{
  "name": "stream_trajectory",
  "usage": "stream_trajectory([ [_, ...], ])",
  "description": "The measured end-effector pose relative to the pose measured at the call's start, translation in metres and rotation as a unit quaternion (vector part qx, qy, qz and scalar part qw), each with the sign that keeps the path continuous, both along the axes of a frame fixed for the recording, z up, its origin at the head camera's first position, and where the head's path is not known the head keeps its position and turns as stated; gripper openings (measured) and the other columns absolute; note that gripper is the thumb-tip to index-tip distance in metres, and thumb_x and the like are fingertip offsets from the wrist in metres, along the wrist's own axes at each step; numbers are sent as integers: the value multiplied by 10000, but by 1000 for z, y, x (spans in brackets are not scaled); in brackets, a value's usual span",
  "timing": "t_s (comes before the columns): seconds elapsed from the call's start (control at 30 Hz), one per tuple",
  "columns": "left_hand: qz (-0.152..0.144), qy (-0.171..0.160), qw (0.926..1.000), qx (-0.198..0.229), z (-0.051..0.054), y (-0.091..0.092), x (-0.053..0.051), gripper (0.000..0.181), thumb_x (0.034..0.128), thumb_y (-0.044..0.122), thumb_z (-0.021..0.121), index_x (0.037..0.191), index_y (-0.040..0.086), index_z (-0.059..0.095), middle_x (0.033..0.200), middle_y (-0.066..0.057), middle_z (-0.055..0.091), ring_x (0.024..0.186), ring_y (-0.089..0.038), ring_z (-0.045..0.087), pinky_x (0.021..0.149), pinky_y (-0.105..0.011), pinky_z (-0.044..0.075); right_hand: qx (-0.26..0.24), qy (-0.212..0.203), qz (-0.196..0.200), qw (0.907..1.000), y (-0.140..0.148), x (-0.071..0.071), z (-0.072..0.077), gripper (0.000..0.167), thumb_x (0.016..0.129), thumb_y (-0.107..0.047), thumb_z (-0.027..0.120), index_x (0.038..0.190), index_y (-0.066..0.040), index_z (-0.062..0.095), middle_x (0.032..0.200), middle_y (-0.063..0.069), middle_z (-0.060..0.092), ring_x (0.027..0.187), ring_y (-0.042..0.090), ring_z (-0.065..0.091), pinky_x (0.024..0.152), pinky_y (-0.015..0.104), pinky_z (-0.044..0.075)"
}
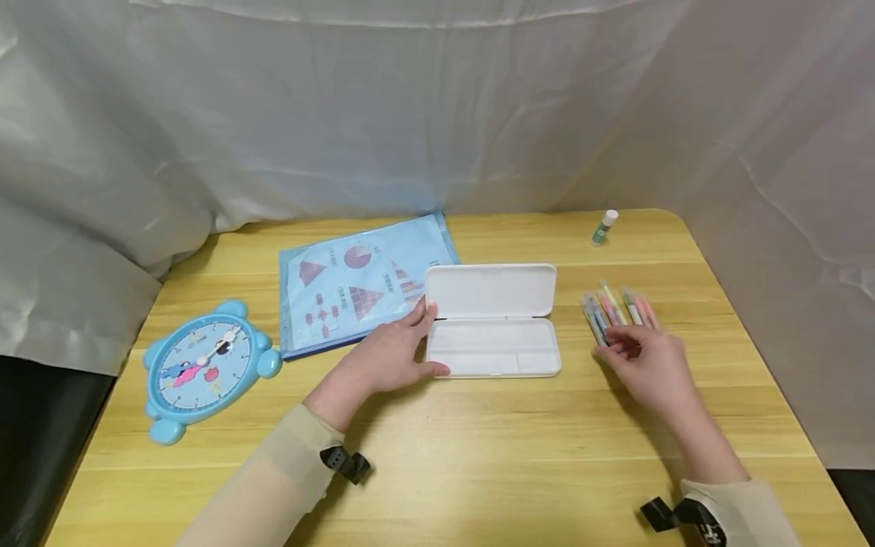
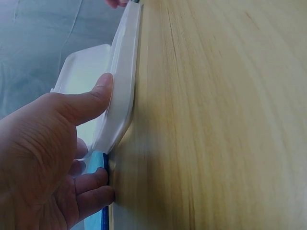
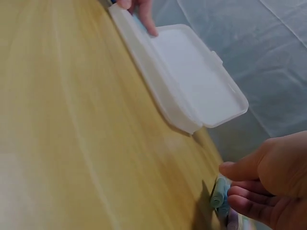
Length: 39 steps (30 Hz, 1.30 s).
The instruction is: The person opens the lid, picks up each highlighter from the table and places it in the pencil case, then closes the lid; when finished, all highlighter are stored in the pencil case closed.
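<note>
A white pencil case (image 1: 492,348) lies on the table with its lid (image 1: 491,290) raised and its compartments bare. My left hand (image 1: 390,357) holds the case's left end, thumb on the near edge and fingers towards the hinge side; the left wrist view shows the thumb (image 2: 93,98) against the white wall. To the right of the case lie several slim coloured pens (image 1: 618,304) in a loose row. Over their near ends hovers my right hand (image 1: 649,368), fingers loosely bent. In the right wrist view its thumb and fingers are beside the pens (image 3: 219,194), with none visibly pinched.
A blue packet (image 1: 349,281) with printed shapes lies behind and left of the case. Further left is a blue toy clock (image 1: 205,368). A white-capped glue stick (image 1: 604,228) stands near the back right edge of the wooden table (image 1: 492,471). Pale curtains (image 1: 424,114) hang behind.
</note>
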<state>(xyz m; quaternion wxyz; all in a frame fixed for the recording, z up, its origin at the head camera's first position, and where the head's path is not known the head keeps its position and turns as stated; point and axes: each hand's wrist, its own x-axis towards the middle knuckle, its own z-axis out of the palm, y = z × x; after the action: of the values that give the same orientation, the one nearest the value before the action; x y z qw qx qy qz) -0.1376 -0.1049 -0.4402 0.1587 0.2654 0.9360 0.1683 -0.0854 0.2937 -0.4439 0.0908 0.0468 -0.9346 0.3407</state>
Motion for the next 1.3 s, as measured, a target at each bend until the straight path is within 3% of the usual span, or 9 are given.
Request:
stream_trajectory([
  [0.47, 21, 20, 10000, -1, 0, 1, 0, 1087, 944, 651, 703, 1686, 81, 151, 1734, -180, 98, 1452, -427, 442, 1168, -495, 399, 454, 6, 107, 9989, -5, 1, -11, 256, 817, 0, 895, 1000, 125, 766, 791, 110, 743, 677, 198, 691, 621, 316, 570],
  [0.53, 23, 15, 10000, -4, 0, 1, 0, 1085, 945, 649, 703, 1687, 79, 155, 1734, -182, 99, 1450, -427, 445, 1165, -495, 402, 430, -24, 156, 9989, -4, -1, -11, 236, 829, -8, 888, 992, 116, 771, 785, 96, 745, 678, 202, 700, 813, 393, 577],
  [0.6, 34, 6, 10000, -7, 0, 1, 0, 1083, 945, 646, 706, 1688, 78, 160, 1735, -184, 104, 1448, -428, 449, 1163, -495, 405, 354, -107, 163, 9992, -3, -2, -11, 208, 842, -13, 877, 976, 109, 774, 777, 82, 745, 676, 202, 704, 925, 473, 527],
  [0.67, 42, -5, 10000, -16, 0, 1, 0, 1081, 945, 644, 707, 1689, 81, 161, 1734, -183, 108, 1445, -428, 452, 1162, -495, 407, 282, -220, 163, 9992, -1, -4, -11, 187, 861, -25, 865, 972, 97, 778, 778, 66, 745, 682, 190, 703, 968, 475, 480],
  [0.7, 44, -13, 10000, -13, 0, 1, 0, 1081, 944, 645, 707, 1689, 83, 162, 1734, -184, 109, 1446, -428, 451, 1162, -495, 407, 240, -269, 161, 9992, -1, -4, -10, 179, 869, -31, 859, 970, 93, 779, 774, 60, 742, 682, 185, 695, 965, 436, 480],
  [0.83, 35, -15, 10000, -6, 1, 1, 0, 1083, 944, 647, 707, 1689, 85, 158, 1734, -184, 107, 1441, -429, 457, 1160, -494, 409, 30, -445, 107, 9989, 2, -5, -7, 174, 897, -51, 843, 989, 84, 783, 817, 76, 750, 712, 168, 680, 672, 208, 523],
  [0.87, 37, -8, 10000, -9, 1, 0, 0, 1084, 943, 648, 707, 1689, 85, 157, 1733, -184, 107, 1439, -430, 460, 1160, -493, 410, -19, -463, 105, 9989, 2, -6, -5, 177, 902, -56, 840, 998, 82, 784, 835, 90, 756, 723, 173, 682, 653, 173, 513],
  [1.13, 43, -7, 10000, 13, 0, 0, 0, 1085, 943, 647, 707, 1687, 81, 155, 1732, -184, 101, 1443, -430, 453, 1165, -493, 403, -482, -830, 9, 9954, 6, -6, 11, 229, 987, -132, 778, 1104, 65, 780, 933, 150, 765, 745, 159, 646, 584, 216, 525],
  [1.3, 27, -27, 10000, -11, -1, 1, -1, 1088, 942, 655, 701, 1685, 84, 150, 1733, -180, 93, 1459, -420, 434, 1171, -488, 397, -832, -758, -48, 9936, 8, -7, 28, 273, 1007, -151, 759, 1174, 65, 768, 1055, 213, 769, 802, 65, 665, 606, 189, 539],
])
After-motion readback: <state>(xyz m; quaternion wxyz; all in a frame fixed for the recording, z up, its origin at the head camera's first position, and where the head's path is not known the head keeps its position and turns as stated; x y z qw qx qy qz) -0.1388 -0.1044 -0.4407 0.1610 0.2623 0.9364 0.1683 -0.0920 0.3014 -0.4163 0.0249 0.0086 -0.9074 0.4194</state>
